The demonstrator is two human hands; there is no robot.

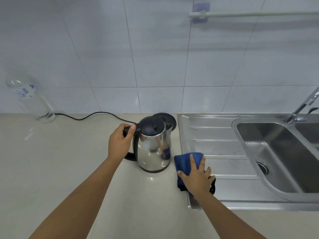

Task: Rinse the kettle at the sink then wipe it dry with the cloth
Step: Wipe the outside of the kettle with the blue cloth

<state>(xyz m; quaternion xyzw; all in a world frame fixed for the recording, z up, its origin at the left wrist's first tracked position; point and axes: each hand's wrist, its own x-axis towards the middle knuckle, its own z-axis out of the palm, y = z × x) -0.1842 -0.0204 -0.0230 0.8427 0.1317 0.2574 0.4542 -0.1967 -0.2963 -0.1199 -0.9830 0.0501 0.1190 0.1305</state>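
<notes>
A shiny steel kettle [153, 149] with a black lid and black handle stands upright on the beige counter, just left of the sink unit. My left hand [120, 140] is wrapped around its handle near the top. A folded dark blue cloth [184, 163] lies across the counter's edge and the steel drainboard [219, 147]. My right hand [196, 176] rests on top of the cloth, fingers spread over it. The sink basin [283, 152] is to the right, with the tap [303, 104] behind it.
The kettle's round black base [170, 118] sits behind the kettle, its cord [89, 116] trailing left along the wall. A clear plastic bottle [29, 99] stands at the back left. A rail [250, 13] is fixed to the tiled wall above.
</notes>
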